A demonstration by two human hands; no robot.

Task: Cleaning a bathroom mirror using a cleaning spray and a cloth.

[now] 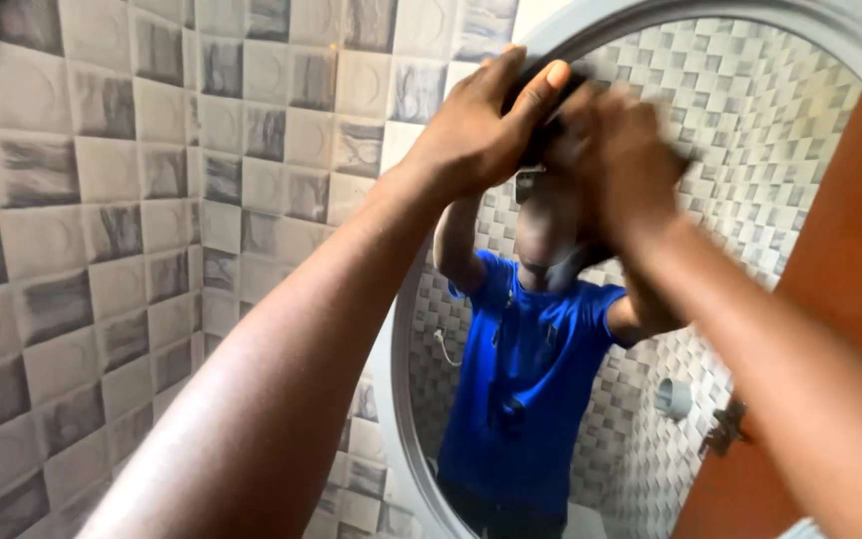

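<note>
We faced a glossy grey tiled wall (102, 220) left and a round, pale-framed mirror (750, 130) right. Our left hand (481, 125) and blurred right hand (616, 160) met at its upper rim, fingers clamped on a small dark object (543, 105), mostly hidden.

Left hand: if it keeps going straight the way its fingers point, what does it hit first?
Most likely the right hand: the left hand points right, its fingers over a small dark object between them. The round mirror lies just behind; depth is unclear.
</note>
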